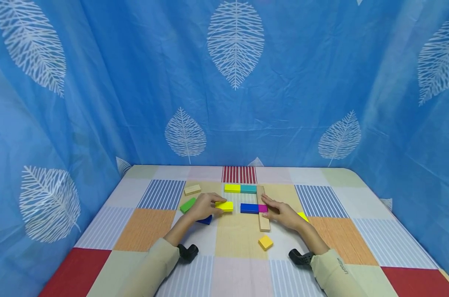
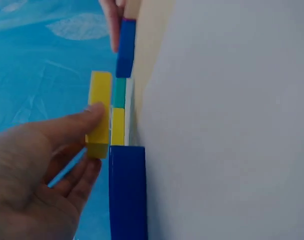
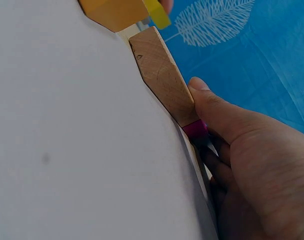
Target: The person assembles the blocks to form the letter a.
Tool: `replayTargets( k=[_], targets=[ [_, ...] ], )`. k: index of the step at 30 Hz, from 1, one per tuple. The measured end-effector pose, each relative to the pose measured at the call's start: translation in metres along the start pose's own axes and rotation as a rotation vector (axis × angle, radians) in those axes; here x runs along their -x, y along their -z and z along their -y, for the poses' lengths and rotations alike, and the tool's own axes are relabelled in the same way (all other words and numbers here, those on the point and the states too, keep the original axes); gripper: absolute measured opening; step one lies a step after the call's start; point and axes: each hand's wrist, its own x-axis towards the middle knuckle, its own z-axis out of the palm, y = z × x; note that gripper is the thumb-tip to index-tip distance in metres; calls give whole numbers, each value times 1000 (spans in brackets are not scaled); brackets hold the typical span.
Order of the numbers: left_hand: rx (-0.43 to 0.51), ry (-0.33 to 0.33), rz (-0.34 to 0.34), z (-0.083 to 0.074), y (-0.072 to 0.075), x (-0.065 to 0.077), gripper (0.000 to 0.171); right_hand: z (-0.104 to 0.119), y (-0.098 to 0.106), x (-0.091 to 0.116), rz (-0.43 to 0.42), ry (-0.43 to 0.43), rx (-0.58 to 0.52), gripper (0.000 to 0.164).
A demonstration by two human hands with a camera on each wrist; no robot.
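Note:
My left hand (image 1: 203, 207) pinches a yellow block (image 1: 226, 206) between thumb and fingers, in front of a row made of a yellow block (image 1: 232, 188) and a teal block (image 1: 248, 189). My right hand (image 1: 283, 213) touches a plain wooden strip (image 1: 264, 222), its thumb and fingers spread on either side of a magenta block (image 1: 263, 208). A blue block (image 1: 249, 208) meets the magenta one end to end. Whether the wood is one piece or two is hidden. In the left wrist view, the pinched yellow block (image 2: 99, 115) appears beside the teal block (image 2: 120, 92).
Near my left hand lie a green block (image 1: 188, 205), another blue block (image 1: 205, 220) and a small wooden block (image 1: 192, 189). An orange-yellow block (image 1: 265, 242) lies toward me, and another yellow block (image 1: 303, 216) sits partly behind my right hand. Blue curtains surround the patchwork-covered table (image 1: 243, 272).

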Motion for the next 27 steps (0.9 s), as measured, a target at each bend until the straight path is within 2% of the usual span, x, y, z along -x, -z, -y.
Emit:
replayTargets(
  k=[4,8,16,27],
  targets=[
    [-15,6,32,-5,-2,-13,35,-1,-1,1,-6,6,-5,67],
    [-32,34,60,-7,-9,-20,36,-1,-2,1,-5,1,-11,67],
    [-60,14,67,-6,-13,-26,36,-1,0,0,-11,18,10,67],
    [-69,52,66,-7,-18,-25,35,-1,0,0,-4,2,5,66]
  ],
)
